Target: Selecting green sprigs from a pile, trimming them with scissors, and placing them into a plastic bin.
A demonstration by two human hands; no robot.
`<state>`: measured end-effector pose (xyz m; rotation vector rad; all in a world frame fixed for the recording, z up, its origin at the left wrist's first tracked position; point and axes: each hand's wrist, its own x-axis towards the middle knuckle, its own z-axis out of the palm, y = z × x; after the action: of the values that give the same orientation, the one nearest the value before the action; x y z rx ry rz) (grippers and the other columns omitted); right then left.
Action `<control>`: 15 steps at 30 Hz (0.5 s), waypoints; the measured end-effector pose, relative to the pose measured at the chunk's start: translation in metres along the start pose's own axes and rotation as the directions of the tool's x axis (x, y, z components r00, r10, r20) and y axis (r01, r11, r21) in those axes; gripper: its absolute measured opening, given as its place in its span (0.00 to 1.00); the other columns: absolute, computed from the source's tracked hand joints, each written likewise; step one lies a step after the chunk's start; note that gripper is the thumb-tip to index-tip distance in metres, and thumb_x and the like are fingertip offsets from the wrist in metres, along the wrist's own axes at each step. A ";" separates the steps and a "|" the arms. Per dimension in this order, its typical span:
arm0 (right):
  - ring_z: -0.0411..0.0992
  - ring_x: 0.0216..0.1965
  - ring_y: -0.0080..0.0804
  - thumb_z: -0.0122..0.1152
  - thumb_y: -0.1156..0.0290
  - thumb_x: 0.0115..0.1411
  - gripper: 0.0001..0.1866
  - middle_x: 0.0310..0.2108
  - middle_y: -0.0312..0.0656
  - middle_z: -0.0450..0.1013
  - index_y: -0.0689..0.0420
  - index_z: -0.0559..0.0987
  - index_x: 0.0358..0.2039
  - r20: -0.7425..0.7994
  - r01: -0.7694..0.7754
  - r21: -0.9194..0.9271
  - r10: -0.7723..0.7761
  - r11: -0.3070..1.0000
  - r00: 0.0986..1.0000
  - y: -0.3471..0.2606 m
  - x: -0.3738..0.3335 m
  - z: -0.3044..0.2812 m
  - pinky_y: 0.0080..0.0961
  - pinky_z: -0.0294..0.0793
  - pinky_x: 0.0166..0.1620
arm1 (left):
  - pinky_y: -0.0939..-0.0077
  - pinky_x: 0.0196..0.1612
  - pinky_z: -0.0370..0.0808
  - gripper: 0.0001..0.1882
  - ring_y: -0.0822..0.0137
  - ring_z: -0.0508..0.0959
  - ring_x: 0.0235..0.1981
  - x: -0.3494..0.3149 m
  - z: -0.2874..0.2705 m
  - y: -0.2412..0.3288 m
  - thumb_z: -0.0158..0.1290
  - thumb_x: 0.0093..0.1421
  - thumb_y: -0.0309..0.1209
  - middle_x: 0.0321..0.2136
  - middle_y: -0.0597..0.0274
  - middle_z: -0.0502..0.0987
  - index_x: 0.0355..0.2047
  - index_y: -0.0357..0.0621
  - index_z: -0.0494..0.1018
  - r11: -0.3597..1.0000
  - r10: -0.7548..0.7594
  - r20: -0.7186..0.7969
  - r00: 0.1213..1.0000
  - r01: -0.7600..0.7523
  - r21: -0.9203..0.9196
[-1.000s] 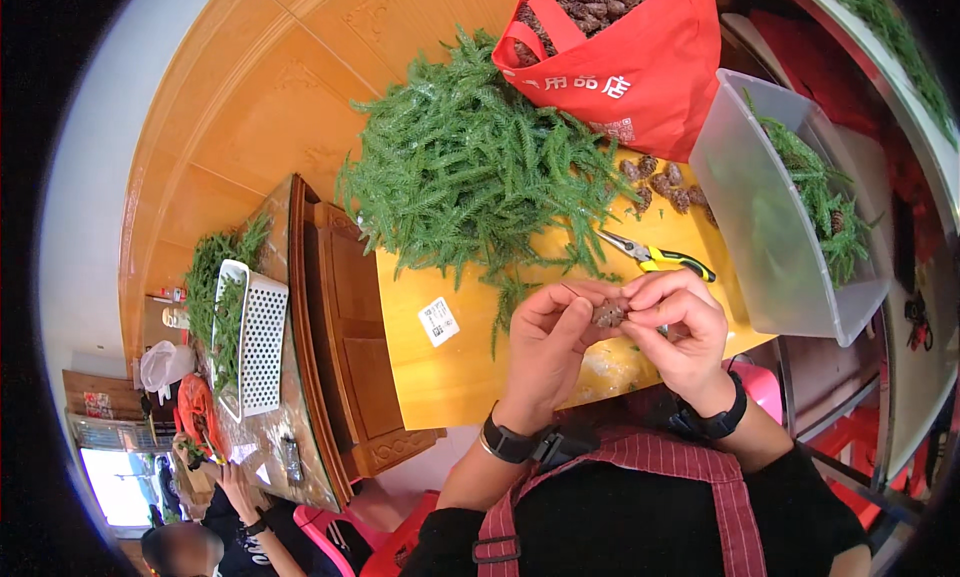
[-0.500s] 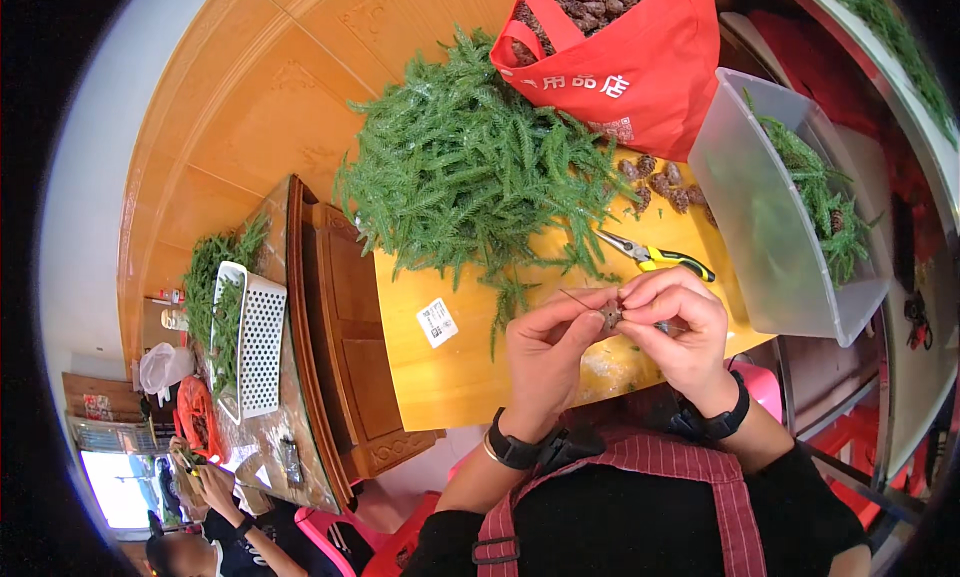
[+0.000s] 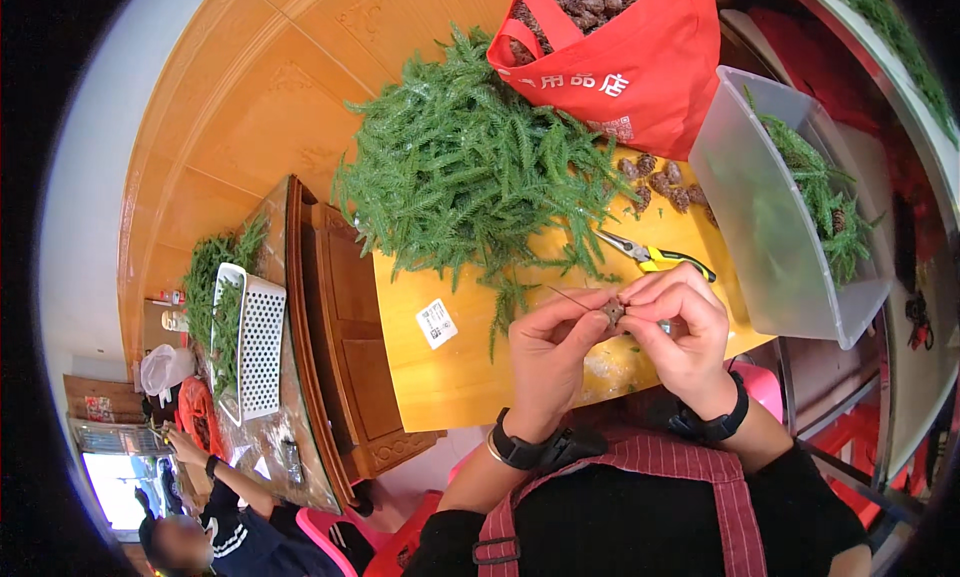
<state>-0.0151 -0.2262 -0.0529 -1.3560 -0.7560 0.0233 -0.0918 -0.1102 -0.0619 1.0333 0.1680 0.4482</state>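
Just above the table's front edge, my left hand (image 3: 553,352) and my right hand (image 3: 690,337) meet fingertip to fingertip. Both pinch a small brown pine cone (image 3: 614,311), mostly covered by fingers. A thin dark wire (image 3: 568,297) sticks out to the left from between the left fingertips; whether it is fixed to the cone cannot be seen. Beyond the right hand lie needle-nose pliers (image 3: 662,257) with yellow and black handles, their jaws toward the greenery. Several loose pine cones (image 3: 662,184) rest farther back.
A big heap of green artificial fir sprigs (image 3: 480,167) covers the table's (image 3: 420,382) far side. Behind stands a red bag (image 3: 640,72) of pine cones; a translucent bin (image 3: 765,227) holds sprigs at right. A white label (image 3: 436,323) lies left. Another person (image 3: 240,517) works by a white basket (image 3: 262,342).
My hands stay nearly in place around the pine cone, with the wire slightly more upright. At the far left, the other person's arm has swung up and outward.
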 end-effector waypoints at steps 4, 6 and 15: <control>0.70 0.35 0.34 0.60 0.85 0.44 0.07 0.30 0.43 0.67 0.63 0.72 0.22 0.008 0.001 0.045 -0.001 0.999 1.000 0.001 0.000 0.001 0.27 0.70 0.41 | 0.69 0.39 0.77 0.07 0.64 0.75 0.37 0.000 0.001 0.000 0.49 0.57 0.23 0.36 0.56 0.73 0.36 0.33 0.72 1.000 -0.012 -0.035 0.999 0.012 -0.003; 0.70 0.36 0.34 0.60 0.85 0.44 0.06 0.30 0.44 0.67 0.63 0.72 0.22 0.021 0.000 0.067 -0.002 0.998 1.000 0.003 0.002 -0.003 0.27 0.70 0.41 | 0.70 0.39 0.77 0.08 0.64 0.76 0.36 0.002 0.000 0.002 0.48 0.58 0.25 0.37 0.55 0.74 0.36 0.33 0.72 0.999 -0.022 -0.024 0.999 0.021 -0.033; 0.71 0.37 0.33 0.59 0.86 0.44 0.07 0.33 0.44 0.68 0.64 0.74 0.26 0.086 0.003 0.021 -0.005 1.000 0.996 0.006 0.002 -0.011 0.28 0.71 0.43 | 0.71 0.38 0.77 0.10 0.62 0.77 0.37 0.004 -0.002 0.006 0.46 0.59 0.26 0.36 0.52 0.74 0.38 0.33 0.70 0.996 -0.076 -0.032 0.997 0.075 -0.041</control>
<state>-0.0062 -0.2333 -0.0573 -1.3405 -0.8292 0.0867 -0.0909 -0.1041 -0.0571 0.9776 0.2264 0.3991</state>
